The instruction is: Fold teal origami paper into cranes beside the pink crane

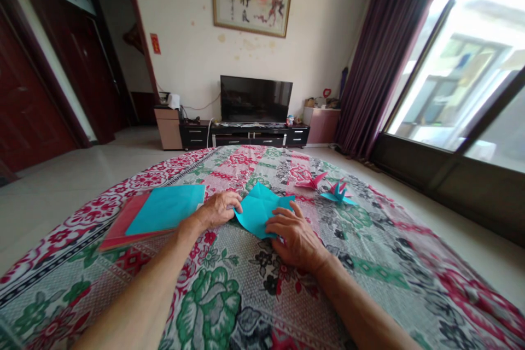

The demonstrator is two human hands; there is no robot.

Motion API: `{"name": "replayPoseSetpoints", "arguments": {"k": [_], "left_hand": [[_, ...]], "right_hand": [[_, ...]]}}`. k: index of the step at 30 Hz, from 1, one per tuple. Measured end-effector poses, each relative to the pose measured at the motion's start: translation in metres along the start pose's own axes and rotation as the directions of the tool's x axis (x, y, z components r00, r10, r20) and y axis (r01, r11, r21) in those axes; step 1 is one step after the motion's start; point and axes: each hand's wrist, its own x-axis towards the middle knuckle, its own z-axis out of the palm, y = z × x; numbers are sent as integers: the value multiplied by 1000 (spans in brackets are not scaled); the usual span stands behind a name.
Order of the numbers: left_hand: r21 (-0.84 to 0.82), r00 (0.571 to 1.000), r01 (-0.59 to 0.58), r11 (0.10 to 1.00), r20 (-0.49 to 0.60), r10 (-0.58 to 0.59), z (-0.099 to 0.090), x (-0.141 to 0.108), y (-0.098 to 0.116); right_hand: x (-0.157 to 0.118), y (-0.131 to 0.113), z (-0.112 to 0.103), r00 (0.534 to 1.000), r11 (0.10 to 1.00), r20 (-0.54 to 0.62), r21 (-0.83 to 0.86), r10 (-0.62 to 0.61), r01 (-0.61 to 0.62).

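Note:
A creased sheet of blue origami paper (256, 210) lies over the table between my hands, its edges lifting a little. My left hand (219, 209) pinches the paper's left corner between thumb and fingers. On the right side, my right hand (293, 235) has its fingers bent over the lower right edge, with the thumb beneath them at the border. Left of my left hand sits a stack of paper with a blue sheet (170, 205) on top and pink-red sheets (121, 221) under it. Beyond my right hand stand folded paper cranes, a pink one (312, 182) and a blue one (338, 194).
A patterned cloth in red, green and grey covers the round table (213, 306). Another pink folded piece is partly hidden behind the blue crane. Farther back are a television (256, 99) on a low black cabinet (238, 139), a purple curtain (373, 60) and a window.

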Motion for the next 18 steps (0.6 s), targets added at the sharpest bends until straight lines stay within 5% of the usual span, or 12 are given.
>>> {"name": "replayPoseSetpoints", "arguments": {"k": [6,18], "left_hand": [[41,981,56,998,184,-63,-14,-2,8],[18,957,159,987,244,-158,-23,-2,17]], "right_hand": [[2,1,5,995,994,-22,63,93,-92],[1,13,12,974,964,-130,215,186,-155]]}}
